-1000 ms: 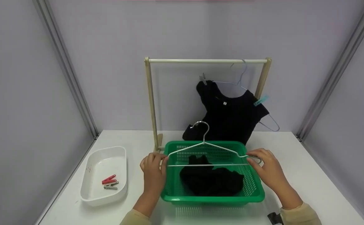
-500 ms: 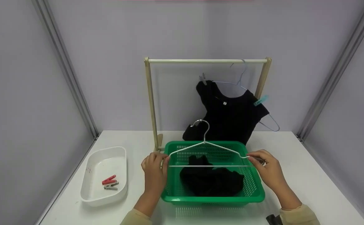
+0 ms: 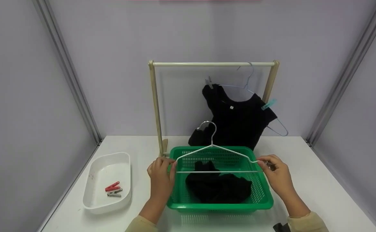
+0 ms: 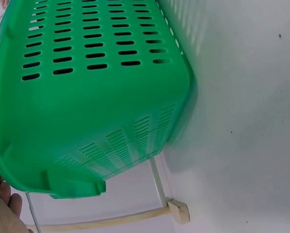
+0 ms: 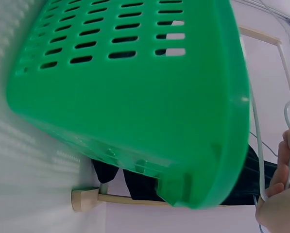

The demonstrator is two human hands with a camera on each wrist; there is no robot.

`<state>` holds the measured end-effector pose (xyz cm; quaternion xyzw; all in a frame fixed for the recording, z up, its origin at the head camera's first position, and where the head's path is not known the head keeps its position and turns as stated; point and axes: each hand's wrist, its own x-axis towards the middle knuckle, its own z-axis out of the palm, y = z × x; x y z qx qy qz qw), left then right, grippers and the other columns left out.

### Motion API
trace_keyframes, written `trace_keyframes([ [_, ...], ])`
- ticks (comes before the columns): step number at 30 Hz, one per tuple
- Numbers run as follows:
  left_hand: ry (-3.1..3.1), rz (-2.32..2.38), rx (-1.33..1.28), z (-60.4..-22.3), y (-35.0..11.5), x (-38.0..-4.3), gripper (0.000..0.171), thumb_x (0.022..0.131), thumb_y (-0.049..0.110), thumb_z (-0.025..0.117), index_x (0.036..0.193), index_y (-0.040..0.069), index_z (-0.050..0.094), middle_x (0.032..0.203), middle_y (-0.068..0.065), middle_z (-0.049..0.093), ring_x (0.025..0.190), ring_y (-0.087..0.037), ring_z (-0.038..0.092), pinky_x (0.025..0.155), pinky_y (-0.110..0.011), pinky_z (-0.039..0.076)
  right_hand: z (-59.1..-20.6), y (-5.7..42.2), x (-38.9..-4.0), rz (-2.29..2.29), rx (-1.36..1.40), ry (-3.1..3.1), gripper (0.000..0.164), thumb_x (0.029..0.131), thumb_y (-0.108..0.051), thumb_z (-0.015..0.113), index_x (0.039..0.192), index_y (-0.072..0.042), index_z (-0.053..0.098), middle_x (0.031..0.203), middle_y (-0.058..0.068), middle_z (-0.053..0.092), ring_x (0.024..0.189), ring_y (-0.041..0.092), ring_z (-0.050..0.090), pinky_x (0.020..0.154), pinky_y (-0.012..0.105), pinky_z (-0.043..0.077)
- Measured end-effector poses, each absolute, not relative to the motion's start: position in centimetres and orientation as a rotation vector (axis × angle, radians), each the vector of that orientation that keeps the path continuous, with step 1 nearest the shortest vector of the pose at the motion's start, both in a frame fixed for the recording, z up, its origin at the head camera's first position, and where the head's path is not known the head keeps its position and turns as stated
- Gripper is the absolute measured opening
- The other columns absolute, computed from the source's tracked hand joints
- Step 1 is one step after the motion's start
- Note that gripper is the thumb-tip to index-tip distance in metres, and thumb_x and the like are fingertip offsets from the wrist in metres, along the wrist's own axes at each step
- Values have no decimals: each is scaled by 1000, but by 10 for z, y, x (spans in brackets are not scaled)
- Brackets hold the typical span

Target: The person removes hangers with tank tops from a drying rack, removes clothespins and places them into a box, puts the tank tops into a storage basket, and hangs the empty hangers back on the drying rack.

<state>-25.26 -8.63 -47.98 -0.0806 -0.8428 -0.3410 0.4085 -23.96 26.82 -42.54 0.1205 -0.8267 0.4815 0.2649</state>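
Note:
A white wire clothes hanger [image 3: 194, 152] is held above the green basket [image 3: 220, 206], hook upward. My left hand [image 3: 161, 180] pinches its left end between thumb and fingers. At the other end, my right hand [image 3: 277, 176] pinches the hanger near its shoulder notch. Crumpled black cloth [image 3: 218, 188] lies in the basket under the hanger's lower bar. In the right wrist view, fingers [image 5: 283, 165] curl round the wire beside the basket's rim. The left wrist view shows only part of the left hand [image 4: 4, 211] at the edge, by the basket corner.
Behind the basket stands a rack [image 3: 213, 64] with wooden posts. A black top [image 3: 239, 122] hangs there on a pale hanger, with a grey clothespin [image 3: 209, 83] and a teal clothespin [image 3: 268, 104]. A white tray [image 3: 107, 206] at left holds red and grey clothespins [image 3: 113, 187].
The hanger has risen slightly and shifted a little to the right. Both hands keep their hold and move slightly right with it.

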Motion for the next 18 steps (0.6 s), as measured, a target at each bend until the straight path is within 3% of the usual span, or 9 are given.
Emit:
trace_keyframes([
  [10, -2077, -836, -226, -478, -87, -254, 11, 94, 21, 72, 102, 15, 66, 101, -2, 60, 98, -21, 57, 95, -51, 36, -414, 267, -233, 1393, 311, -2209, 8, 94, 1, 66, 98, 0, 73, 94, 12, 67, 77, 12, 59, 68, 16, 49],
  [18, -1999, -797, -263, -478, -88, -253, 24, 90, 16, 75, 112, 11, 65, 124, -8, 59, 117, -29, 53, 95, -52, 33, -430, 279, -246, 1422, 280, -2197, 9, 94, 2, 66, 100, 1, 73, 95, 12, 68, 78, 12, 57, 68, 17, 47],
])
